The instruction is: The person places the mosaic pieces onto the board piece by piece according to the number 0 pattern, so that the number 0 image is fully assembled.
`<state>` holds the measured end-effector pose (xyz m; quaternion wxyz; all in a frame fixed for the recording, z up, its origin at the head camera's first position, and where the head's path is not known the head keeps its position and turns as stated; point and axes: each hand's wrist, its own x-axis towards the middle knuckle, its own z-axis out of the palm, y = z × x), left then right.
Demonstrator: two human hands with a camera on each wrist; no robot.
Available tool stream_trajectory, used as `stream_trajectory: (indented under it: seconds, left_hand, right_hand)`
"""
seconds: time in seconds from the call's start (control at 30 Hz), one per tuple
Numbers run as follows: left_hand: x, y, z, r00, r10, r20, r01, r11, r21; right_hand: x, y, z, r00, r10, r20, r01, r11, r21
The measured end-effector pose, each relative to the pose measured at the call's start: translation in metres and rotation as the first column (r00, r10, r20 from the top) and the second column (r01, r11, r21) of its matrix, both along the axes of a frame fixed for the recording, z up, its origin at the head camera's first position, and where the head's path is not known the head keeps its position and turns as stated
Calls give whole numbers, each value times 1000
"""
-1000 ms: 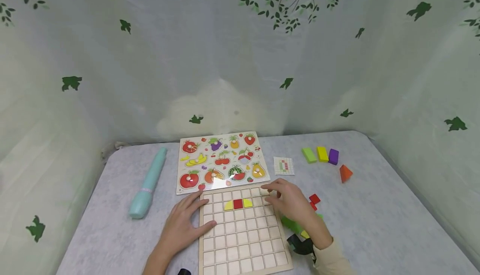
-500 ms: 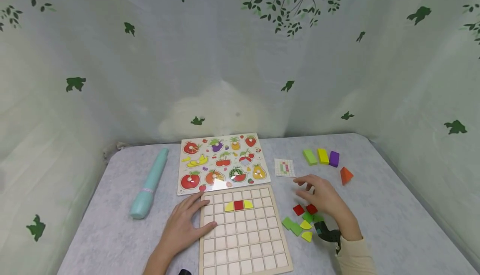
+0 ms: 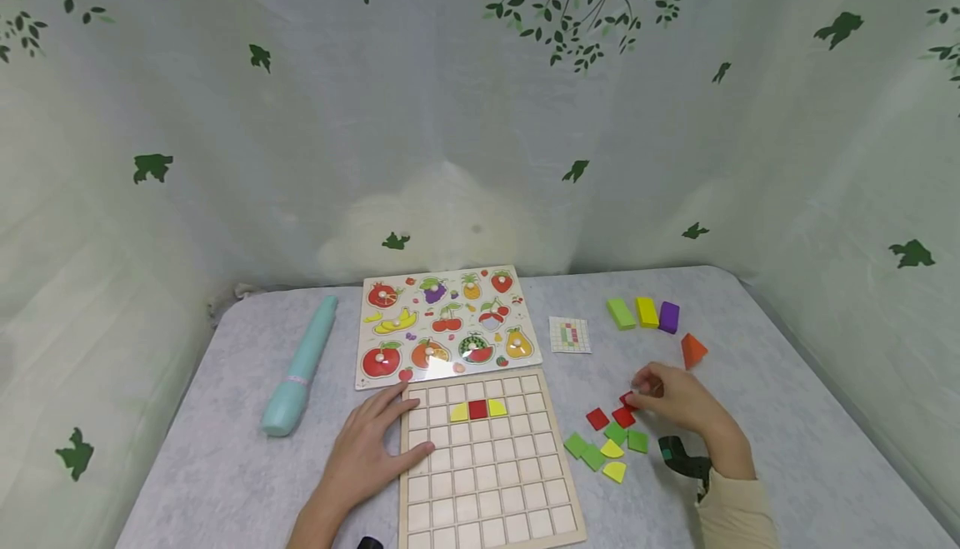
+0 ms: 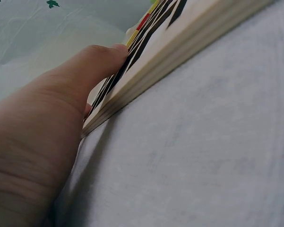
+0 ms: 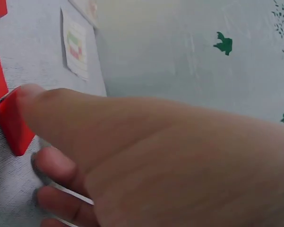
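A small red tile [image 3: 627, 400] was pinched between the thumb and curled fingers of the right hand [image 3: 675, 403], to the right of the grid board [image 3: 487, 482] and at the far edge of a loose cluster of tiles. In the right wrist view the tile [image 5: 12, 124] was seen tipped up on edge, with the fingertip [image 5: 30, 92] pressed on its upper corner and its lower part touching the grey tablecloth [image 3: 765, 432]; being roughly square, no long axis could be made out. Just near of it two more red tiles [image 3: 597, 418], some green tiles [image 3: 576, 445] and two yellow quarter-round tiles [image 3: 614, 471] lay flat. The left hand [image 3: 371, 445] was laid flat with straight fingers over the left edge of the grid board, the thumb resting on the board's top, as the left wrist view showed at the board's layered edge [image 4: 146, 71]. In the board's second row from the far edge, a red tile flanked by two yellow ones [image 3: 477, 409] was already set. Beyond the board a fruit puzzle [image 3: 447, 324] was placed, with a teal tube [image 3: 300, 366] to its left and a small pattern card [image 3: 570, 335] to its right. Further right, green, yellow and purple blocks [image 3: 643, 312] stood in a row, and an orange cone [image 3: 692, 350] lay near them.
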<state>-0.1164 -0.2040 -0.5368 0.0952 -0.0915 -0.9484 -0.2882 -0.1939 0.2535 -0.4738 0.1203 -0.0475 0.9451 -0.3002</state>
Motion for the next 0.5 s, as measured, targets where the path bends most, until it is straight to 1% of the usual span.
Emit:
stream_trajectory:
  seconds: [0.13, 0.37, 0.5]
  left_hand:
    - [0, 0, 1, 1000, -3, -1, 3, 1000, -2]
    - [-1, 1, 0, 1000, 1, 6, -1, 1000, -12]
    - [-1, 0, -1, 1000, 0, 7, 0, 1000, -13]
  right_hand:
    - [-2, -1, -6, 1000, 14, 4, -14, 1000, 15]
    - [-5, -3, -10, 992, 109, -55, -109, 994, 18]
    - [-7, -3, -13, 987, 146, -69, -146, 989, 5]
